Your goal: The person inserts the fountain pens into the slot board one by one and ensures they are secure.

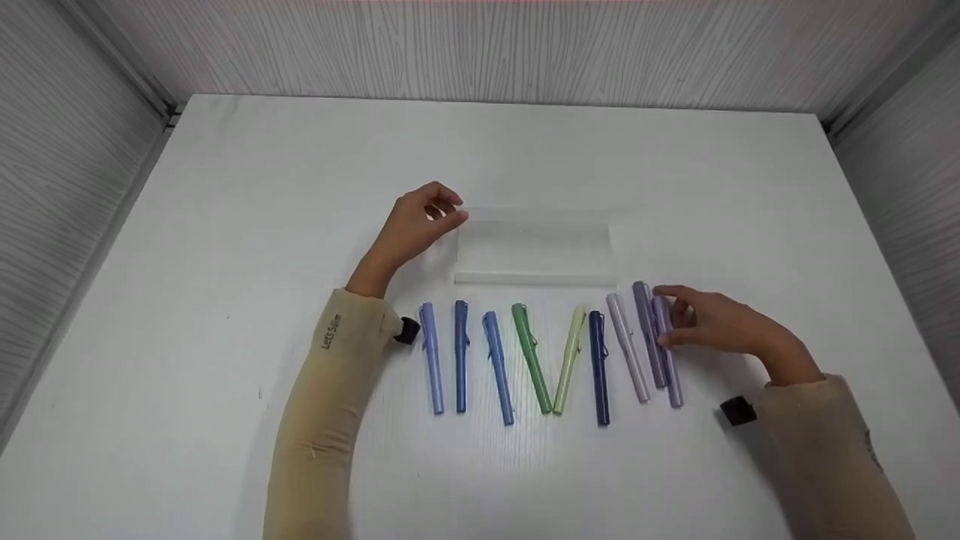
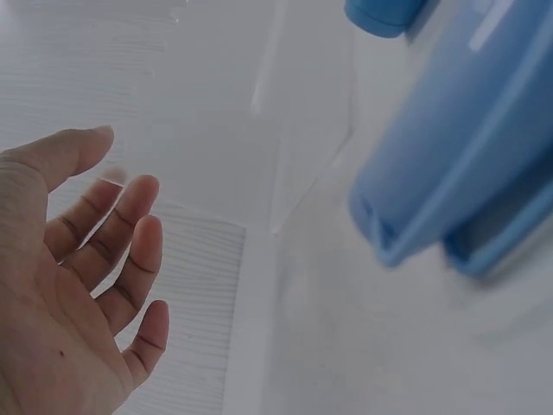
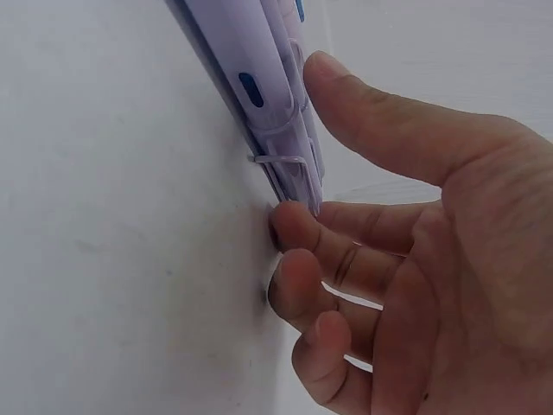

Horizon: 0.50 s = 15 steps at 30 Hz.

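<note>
A clear plastic case (image 1: pixel 535 277) sits at the middle of the table. My left hand (image 1: pixel 421 219) is at its back left corner; in the left wrist view the thumb and index finger meet the see-through edge, with an index fingertip showing behind it. My right hand (image 1: pixel 724 322) touches a light purple pen (image 1: pixel 673 379), index finger at the cap's end and thumb along its side. This pen lies against a darker purple pen (image 1: pixel 651 337). A pale lilac pen (image 1: pixel 628 349) is just left of them. In the right wrist view, the right fingers are bent around the cap end.
Several more pens lie in a row before the case: periwinkle (image 1: pixel 431 360), dark blue (image 1: pixel 460 356), blue (image 1: pixel 498 367), green (image 1: pixel 531 356), yellow-green (image 1: pixel 570 360) and navy (image 1: pixel 598 367). Wood-grained panels (image 1: pixel 480 52) enclose the white table (image 1: pixel 187 300) at back and sides.
</note>
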Motion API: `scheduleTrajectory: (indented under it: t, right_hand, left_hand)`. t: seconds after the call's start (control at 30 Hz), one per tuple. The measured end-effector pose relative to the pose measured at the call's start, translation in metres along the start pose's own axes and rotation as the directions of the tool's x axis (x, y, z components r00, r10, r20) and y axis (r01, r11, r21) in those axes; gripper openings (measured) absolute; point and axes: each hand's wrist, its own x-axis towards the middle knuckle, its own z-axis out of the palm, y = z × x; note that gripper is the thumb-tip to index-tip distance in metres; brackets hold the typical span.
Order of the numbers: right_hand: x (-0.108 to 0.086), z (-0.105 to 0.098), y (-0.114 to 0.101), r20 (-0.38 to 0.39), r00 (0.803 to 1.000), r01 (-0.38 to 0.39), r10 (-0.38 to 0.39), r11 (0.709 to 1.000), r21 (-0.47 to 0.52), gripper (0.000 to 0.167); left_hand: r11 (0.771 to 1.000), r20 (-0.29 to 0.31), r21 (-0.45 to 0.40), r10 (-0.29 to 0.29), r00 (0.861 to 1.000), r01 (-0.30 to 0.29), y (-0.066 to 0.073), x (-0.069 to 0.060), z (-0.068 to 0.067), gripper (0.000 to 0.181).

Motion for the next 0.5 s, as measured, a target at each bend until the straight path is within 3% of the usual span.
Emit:
scheduleTrajectory:
  t: [0.5]
  right_hand:
    - [-0.0008, -0.0011, -0.0001, -0.03, 0.999, -0.028, 0.029, 0.999, 0.029, 0.075]
  left_hand:
    - [1.0, -0.037, -0.005, 0.02, 0.999, -0.02, 0.0008, 0.0024, 0.001, 0.023]
